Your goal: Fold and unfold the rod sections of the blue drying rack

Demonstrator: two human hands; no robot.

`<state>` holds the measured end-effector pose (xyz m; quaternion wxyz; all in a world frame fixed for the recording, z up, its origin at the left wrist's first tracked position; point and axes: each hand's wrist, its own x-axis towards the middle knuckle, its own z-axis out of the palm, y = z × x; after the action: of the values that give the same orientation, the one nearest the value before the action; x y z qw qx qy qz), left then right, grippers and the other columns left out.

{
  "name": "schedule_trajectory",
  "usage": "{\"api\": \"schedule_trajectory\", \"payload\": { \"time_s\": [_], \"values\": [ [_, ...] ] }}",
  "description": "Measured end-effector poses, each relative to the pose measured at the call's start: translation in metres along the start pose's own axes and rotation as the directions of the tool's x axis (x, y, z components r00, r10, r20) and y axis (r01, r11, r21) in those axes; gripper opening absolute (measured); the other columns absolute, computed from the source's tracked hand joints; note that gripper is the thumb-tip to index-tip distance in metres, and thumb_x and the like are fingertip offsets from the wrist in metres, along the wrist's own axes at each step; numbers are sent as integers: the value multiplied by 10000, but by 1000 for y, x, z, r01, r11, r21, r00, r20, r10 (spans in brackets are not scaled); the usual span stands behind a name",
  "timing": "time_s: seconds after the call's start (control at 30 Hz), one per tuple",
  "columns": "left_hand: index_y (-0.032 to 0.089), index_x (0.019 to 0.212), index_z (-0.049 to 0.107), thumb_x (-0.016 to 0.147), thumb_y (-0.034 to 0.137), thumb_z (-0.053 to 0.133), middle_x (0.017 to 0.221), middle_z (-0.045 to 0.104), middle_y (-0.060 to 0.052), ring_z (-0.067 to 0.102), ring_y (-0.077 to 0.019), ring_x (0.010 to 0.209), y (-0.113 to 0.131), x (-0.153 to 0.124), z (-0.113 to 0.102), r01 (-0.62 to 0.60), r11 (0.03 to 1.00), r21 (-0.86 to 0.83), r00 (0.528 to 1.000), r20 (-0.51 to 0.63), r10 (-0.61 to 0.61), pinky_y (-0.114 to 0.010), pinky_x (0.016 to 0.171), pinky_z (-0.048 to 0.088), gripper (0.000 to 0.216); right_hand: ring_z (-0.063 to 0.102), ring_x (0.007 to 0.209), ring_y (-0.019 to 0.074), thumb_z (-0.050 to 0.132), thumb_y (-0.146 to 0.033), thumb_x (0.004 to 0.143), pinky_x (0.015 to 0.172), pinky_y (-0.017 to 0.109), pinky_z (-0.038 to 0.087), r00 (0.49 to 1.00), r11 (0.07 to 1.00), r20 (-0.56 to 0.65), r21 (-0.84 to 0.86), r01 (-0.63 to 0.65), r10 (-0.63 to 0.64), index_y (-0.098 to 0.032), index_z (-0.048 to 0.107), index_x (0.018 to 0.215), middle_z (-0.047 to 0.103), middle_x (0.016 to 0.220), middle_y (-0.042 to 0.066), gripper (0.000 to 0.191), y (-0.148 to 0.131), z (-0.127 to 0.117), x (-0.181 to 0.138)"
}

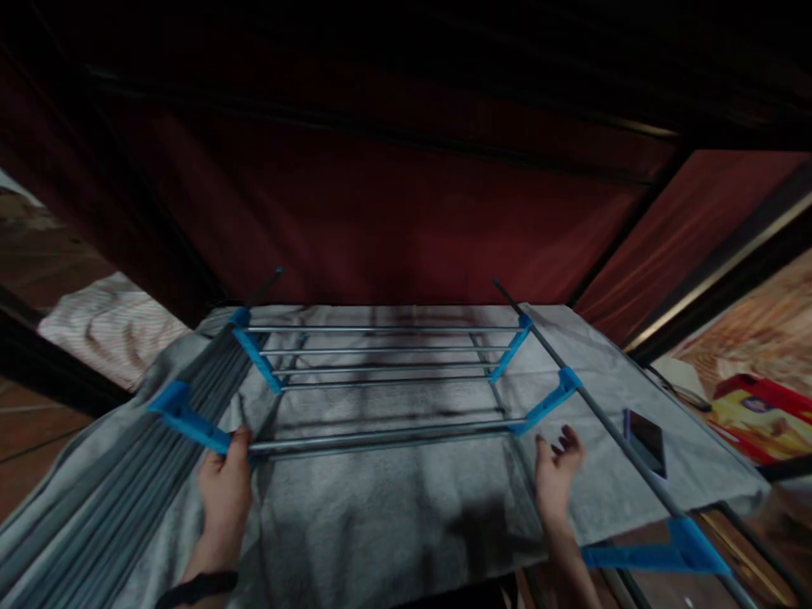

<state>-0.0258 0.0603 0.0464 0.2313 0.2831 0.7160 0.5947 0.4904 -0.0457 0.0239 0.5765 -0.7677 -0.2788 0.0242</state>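
A partly assembled rack of grey metal tubes and blue plastic brackets stands on a grey cloth (381, 499). My left hand (225, 486) is closed on the inner end of the front left blue bracket (190, 419), where the crossbar tubes (381, 441) meet it. My right hand (558, 465) is raised with fingers apart and slightly curled, just below the front right blue bracket (549, 402), holding nothing. Farther back, several thin tubes (386, 368) span between the rear left bracket (257, 351) and the rear right bracket (511, 351).
Several loose grey tubes (158, 457) lie side by side at the left. Another blue bracket (660, 550) sits on the right upright near the cloth's edge. A phone (645, 441) and a red and yellow package (761, 419) are at the right. Dark red panels (406, 211) stand behind.
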Motion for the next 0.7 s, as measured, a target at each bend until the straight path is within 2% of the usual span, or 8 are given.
{"api": "schedule_trajectory", "payload": {
  "time_s": [0.07, 0.13, 0.2, 0.27, 0.4, 0.57, 0.7],
  "values": [
    [239, 670, 588, 621, 685, 737, 624, 536, 16, 468, -183, 655, -2, -1, 1, -20, 999, -48, 1000, -3, 19, -318, 607, 376, 472, 616, 1237, 313, 589, -664, 865, 1048, 469, 515, 981, 999, 195, 35, -2, -5, -223, 523, 1401, 603, 1427, 157, 698, 4, 1, 19],
    [243, 663, 551, 628, 690, 757, 623, 503, 29, 443, -167, 650, -4, -1, 2, -35, 994, -100, 999, -7, 35, -314, 619, 380, 494, 647, 1207, 322, 570, -714, 852, 1030, 475, 527, 949, 999, 314, 47, 9, -23, -239, 571, 1308, 670, 1328, 143, 658, 3, 6, 33],
    [246, 654, 522, 632, 711, 775, 624, 490, 32, 429, -162, 652, -2, -1, 4, -47, 989, -143, 999, 0, 48, -313, 625, 379, 530, 673, 1142, 337, 524, -759, 855, 972, 484, 543, 948, 999, 315, 7, 45, -45, -247, 606, 1180, 713, 1182, 134, 612, -1, 12, 44],
    [247, 648, 507, 642, 737, 782, 623, 486, 31, 425, -159, 651, 3, 0, 8, -61, 986, -154, 998, 8, 63, -310, 622, 373, 561, 682, 1081, 354, 491, -784, 856, 914, 493, 542, 962, 994, 263, -52, 91, -75, -250, 605, 1091, 717, 1070, 129, 595, -4, 16, 54],
    [249, 657, 508, 699, 742, 763, 627, 480, 29, 440, -165, 649, 18, 2, 25, -105, 981, -160, 993, 32, 112, -311, 624, 381, 556, 676, 981, 356, 478, -759, 860, 829, 472, 509, 970, 983, 212, -115, 145, -118, -267, 567, 1027, 691, 969, 112, 527, -11, 22, 79],
    [253, 689, 551, 748, 673, 718, 626, 505, 19, 464, -183, 643, 26, 2, 47, -114, 979, -171, 992, 28, 120, -327, 634, 419, 455, 587, 783, 302, 480, -725, 863, 741, 440, 435, 965, 962, 237, -219, 162, -108, -306, 457, 948, 580, 790, 31, 429, -20, 31, 99],
    [259, 668, 539, 729, 661, 718, 605, 483, 22, 434, -179, 631, 20, 2, 43, -107, 981, -161, 994, 16, 111, -327, 623, 393, 445, 534, 727, 281, 487, -704, 869, 725, 434, 411, 958, 963, 280, -234, 136, -68, -314, 425, 924, 521, 742, -2, 399, -16, 40, 93]
  ]
}}
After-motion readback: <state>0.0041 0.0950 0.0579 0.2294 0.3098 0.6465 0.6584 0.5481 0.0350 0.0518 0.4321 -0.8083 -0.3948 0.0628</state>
